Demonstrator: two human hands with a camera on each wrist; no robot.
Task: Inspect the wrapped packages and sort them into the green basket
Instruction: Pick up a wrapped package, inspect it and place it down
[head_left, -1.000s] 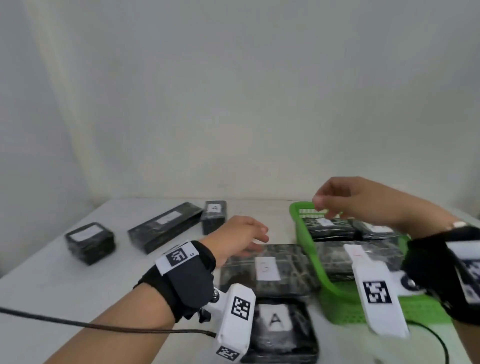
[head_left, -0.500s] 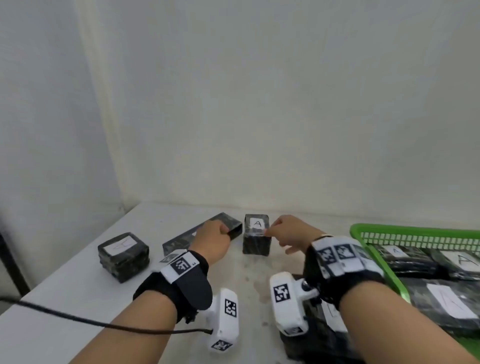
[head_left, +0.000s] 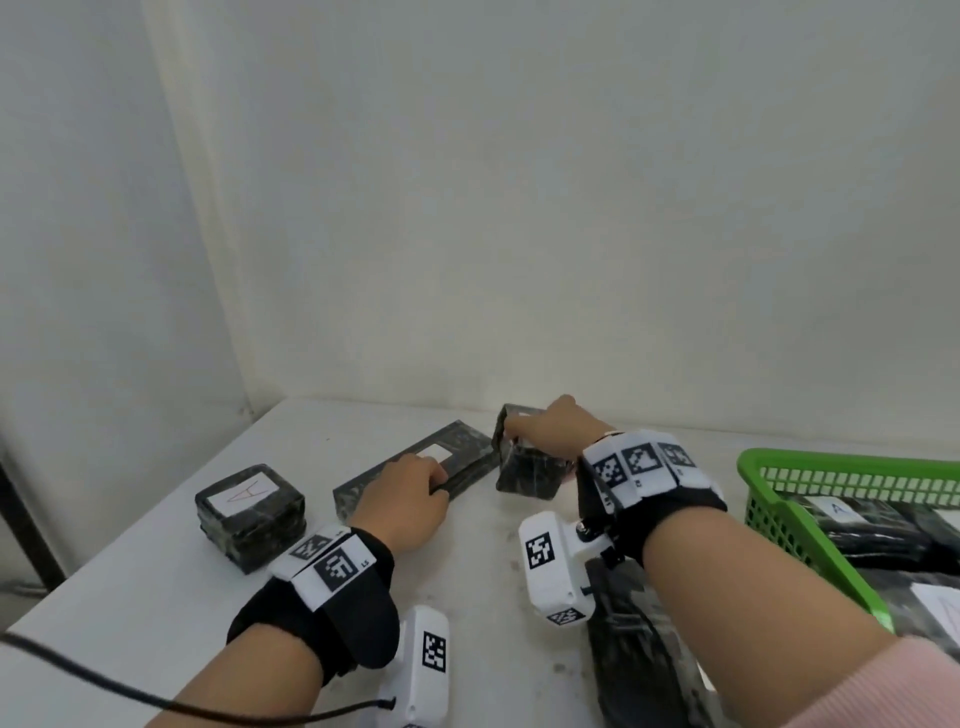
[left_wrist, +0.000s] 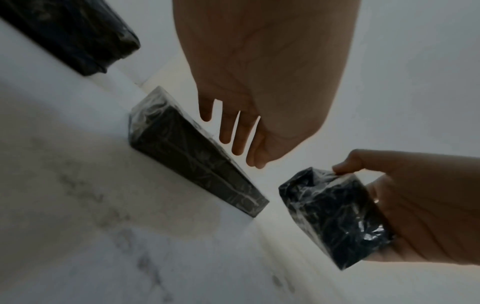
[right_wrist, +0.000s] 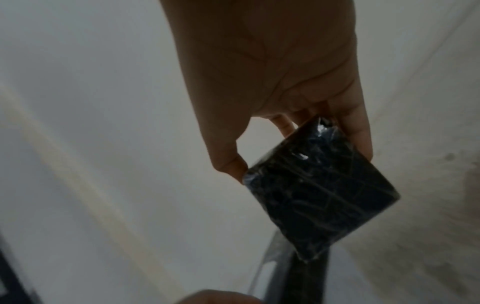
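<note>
My right hand (head_left: 540, 434) grips a small black wrapped cube package (head_left: 527, 470) at the back of the white table (head_left: 156, 597), tipped up on one edge. The right wrist view has thumb and fingers pinching the cube (right_wrist: 319, 191) from above. My left hand (head_left: 423, 475) lies on a long black package (head_left: 457, 454) with a white label; its fingers (left_wrist: 237, 142) are straight over that long package (left_wrist: 192, 160), holding nothing. The cube (left_wrist: 335, 218) in the right hand (left_wrist: 420, 207) hangs just right of it. The green basket (head_left: 841, 461) stands at the right with labelled packages (head_left: 857, 525) inside.
A square black package (head_left: 249, 512) marked A sits on the table at the left. Another dark package (head_left: 639, 654) lies under my right forearm beside the basket. A black cable (head_left: 104, 686) crosses the near left corner. A wall closes off the back of the table.
My right hand came from above the basket to the small cube, took hold of it and tipped it up. My left hand moved forward onto the long package. The view swung left.
</note>
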